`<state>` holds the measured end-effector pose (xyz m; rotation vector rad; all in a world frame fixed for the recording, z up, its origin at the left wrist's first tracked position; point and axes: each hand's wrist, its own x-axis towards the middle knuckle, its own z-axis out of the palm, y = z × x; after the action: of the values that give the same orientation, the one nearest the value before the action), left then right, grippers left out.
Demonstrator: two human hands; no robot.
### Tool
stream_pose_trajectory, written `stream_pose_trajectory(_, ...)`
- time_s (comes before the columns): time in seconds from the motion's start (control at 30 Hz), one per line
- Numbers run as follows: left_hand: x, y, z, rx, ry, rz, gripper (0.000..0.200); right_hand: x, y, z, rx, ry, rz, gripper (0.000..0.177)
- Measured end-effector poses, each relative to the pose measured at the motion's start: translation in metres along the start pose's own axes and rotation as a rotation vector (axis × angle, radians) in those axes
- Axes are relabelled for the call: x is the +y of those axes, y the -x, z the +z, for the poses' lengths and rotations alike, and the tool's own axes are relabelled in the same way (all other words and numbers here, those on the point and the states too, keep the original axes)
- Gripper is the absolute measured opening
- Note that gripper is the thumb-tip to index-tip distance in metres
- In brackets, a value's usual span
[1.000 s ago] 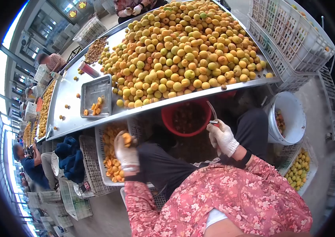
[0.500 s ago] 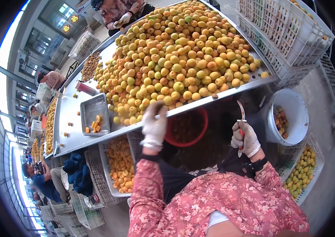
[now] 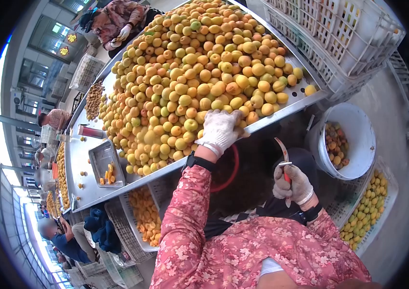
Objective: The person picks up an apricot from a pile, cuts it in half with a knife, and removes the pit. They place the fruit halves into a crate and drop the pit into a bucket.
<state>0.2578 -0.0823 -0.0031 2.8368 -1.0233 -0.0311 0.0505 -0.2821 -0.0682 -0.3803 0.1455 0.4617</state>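
Note:
My left hand (image 3: 220,130), in a pale knit glove, reaches onto the near edge of a big heap of apricots (image 3: 180,86). Its fingers are apart over the fruit at the metal table's rim, and the fingertips are partly hidden; no fruit shows in its grasp. My right hand (image 3: 295,184), gloved too, is wrapped round the red handle of a curved knife (image 3: 283,149). The blade points up, and a small metal crosspiece sits at its base. This hand is held in front of my lap, apart from the table.
A red tub (image 3: 227,176) stands under the table edge. To the right are a white bucket (image 3: 358,139) of fruit pieces and a crate of greenish-yellow fruit (image 3: 366,212). A metal tray (image 3: 101,161) holds cut apricots; a crate of halves (image 3: 144,219) sits below. A co-worker (image 3: 118,21) works opposite.
My left hand has moved right along the table edge and onto the apricots. My right hand with the knife has shifted slightly left and down. The camera view has turned a little.

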Motion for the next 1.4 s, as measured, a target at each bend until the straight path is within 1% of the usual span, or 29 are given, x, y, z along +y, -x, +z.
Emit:
stream_pose_trajectory(0.1,0.000,-0.004,0.008,0.006,-0.013,-0.079,0.034,0.000,-0.003,0.003,0.028,0.024,0.018,0.037)
stream_pose_trajectory(0.13,0.000,-0.006,0.014,0.008,-0.017,-0.077,0.034,0.001,-0.004,0.004,0.024,0.035,0.019,0.038)
stream_pose_trajectory(0.2,0.003,-0.010,0.025,0.071,-0.131,-0.118,0.034,0.001,-0.005,0.005,0.022,0.052,0.012,0.038)
stream_pose_trajectory(0.33,0.001,-0.005,0.030,0.118,-0.099,-0.151,0.031,0.005,-0.002,0.008,0.049,0.103,0.008,0.038)
stream_pose_trajectory(0.4,0.003,0.007,0.021,0.361,0.114,-0.044,0.029,0.007,-0.003,0.007,0.052,0.100,-0.013,0.038)
stream_pose_trajectory(0.43,0.004,0.016,0.017,0.331,0.193,-0.055,0.026,0.009,-0.004,0.005,0.076,0.086,-0.022,0.038)
stream_pose_trajectory(0.47,0.014,0.028,0.006,0.337,0.193,-0.058,0.026,0.010,-0.003,0.006,0.101,0.073,-0.025,0.038)
stream_pose_trajectory(0.5,0.023,0.041,-0.004,0.315,0.635,-0.189,0.027,0.011,-0.002,0.008,0.094,0.078,-0.018,0.038)
stream_pose_trajectory(0.53,0.029,0.055,-0.008,0.287,1.075,-0.319,0.028,0.011,-0.003,0.010,0.136,0.134,-0.029,0.037)
stream_pose_trajectory(0.57,0.028,0.069,-0.001,0.292,1.318,-0.294,0.031,0.013,-0.005,0.013,0.175,0.190,-0.035,0.037)
stream_pose_trajectory(0.6,0.030,0.082,0.002,0.305,1.503,-0.263,0.037,0.015,-0.007,0.016,0.212,0.225,-0.040,0.032)
stream_pose_trajectory(0.67,0.042,0.116,0.002,0.224,2.044,-0.328,0.041,0.017,-0.009,0.025,0.283,0.328,-0.026,0.027)
stream_pose_trajectory(0.7,0.042,0.128,0.008,0.210,2.223,-0.249,0.046,0.020,-0.012,0.025,0.311,0.345,-0.008,0.026)
stream_pose_trajectory(0.73,0.047,0.144,0.015,0.224,2.322,-0.338,0.045,0.023,-0.014,0.024,0.337,0.378,-0.002,0.028)
stream_pose_trajectory(0.8,0.058,0.169,0.006,0.182,2.404,-0.399,0.045,0.032,-0.016,0.041,0.388,0.317,-0.059,0.032)
stream_pose_trajectory(0.83,0.069,0.180,0.002,0.235,2.335,-0.470,0.046,0.035,-0.012,0.056,0.318,0.271,-0.085,0.035)
stream_pose_trajectory(0.87,0.071,0.190,0.006,0.252,2.341,-0.484,0.046,0.041,-0.010,0.071,0.319,0.276,-0.067,0.035)
stream_pose_trajectory(0.93,0.075,0.212,0.012,0.253,2.408,-0.442,0.042,0.056,-0.003,0.099,0.096,0.575,-0.132,0.038)
stream_pose_trajectory(0.97,0.080,0.220,0.006,0.277,2.402,-0.490,0.043,0.061,0.001,0.110,0.094,0.781,-0.091,0.034)
stream_pose_trajectory(1.0,0.082,0.228,0.006,0.286,2.405,-0.493,0.043,0.074,0.000,0.107,0.059,0.797,-0.103,0.025)
stream_pose_trajectory(1.07,0.087,0.243,0.006,0.366,2.270,-0.555,0.046,0.099,-0.002,0.106,0.025,0.981,-0.206,0.018)
stream_pose_trajectory(1.1,0.091,0.248,0.006,0.440,2.131,-0.623,0.051,0.104,0.000,0.110,-0.062,0.984,-0.223,0.017)
stream_pose_trajectory(1.13,0.094,0.254,0.009,0.444,2.138,-0.628,0.051,0.106,0.003,0.115,-0.060,0.989,-0.214,0.017)
stream_pose_trajectory(1.2,0.098,0.263,0.013,0.550,1.918,-0.647,0.056,0.108,0.004,0.125,-0.228,1.269,-0.308,0.017)
stream_pose_trajectory(1.23,0.099,0.266,0.015,0.553,1.923,-0.647,0.056,0.111,0.003,0.127,-0.236,1.358,-0.322,0.018)
stream_pose_trajectory(1.27,0.099,0.268,0.018,0.592,1.856,-0.620,0.057,0.112,0.003,0.127,-0.235,1.363,-0.321,0.018)
stream_pose_trajectory(1.3,0.099,0.269,0.020,0.630,1.788,-0.591,0.059,0.113,0.003,0.126,-0.246,1.470,-0.342,0.017)
stream_pose_trajectory(1.33,0.100,0.271,0.021,0.633,1.795,-0.587,0.059,0.113,0.004,0.127,-0.258,1.578,-0.363,0.017)
stream_pose_trajectory(1.4,0.100,0.273,0.019,0.625,1.709,-0.565,0.057,0.114,0.005,0.127,-0.245,1.597,-0.369,0.016)
